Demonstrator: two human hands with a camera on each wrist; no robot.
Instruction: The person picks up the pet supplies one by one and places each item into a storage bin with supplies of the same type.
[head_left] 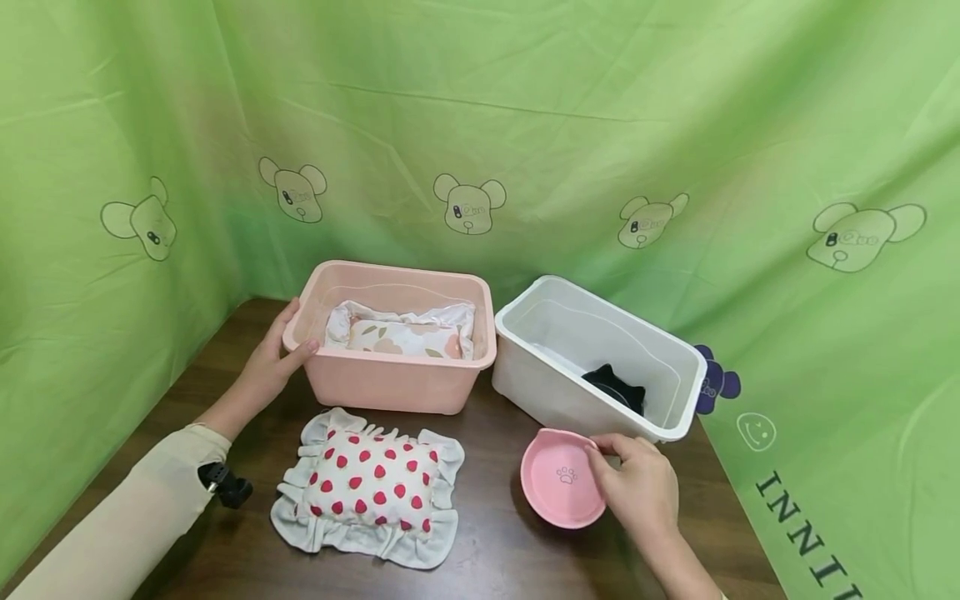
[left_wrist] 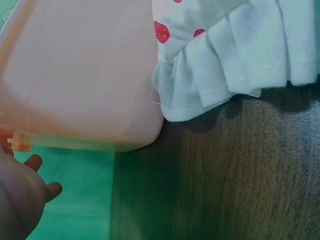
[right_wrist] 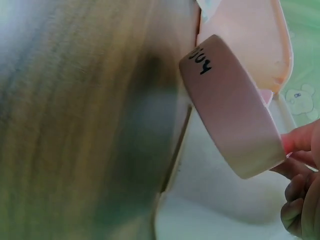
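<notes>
My left hand (head_left: 266, 360) grips the left corner of a pink plastic bin (head_left: 393, 385), thumb at the front rim and fingers along the side. Inside that bin lies a floral cushion (head_left: 408, 339) with a white frilled border. In my right hand (head_left: 643, 483), thumb and fingers pinch the rim of a pink pet bowl (head_left: 562, 496) with a paw print inside. The right wrist view shows the bowl (right_wrist: 232, 110) raised off the table, dark lettering on its side. A white bin (head_left: 551, 385) stands behind it, holding a black cat-eared bowl (head_left: 617, 387).
A strawberry-print cushion (head_left: 367, 479) with a pale ruffled edge lies on the dark wooden table (head_left: 487, 533), in front of the pink bin. Green printed cloth (head_left: 465, 100) hangs behind and on both sides. The two bins stand side by side, the white one angled.
</notes>
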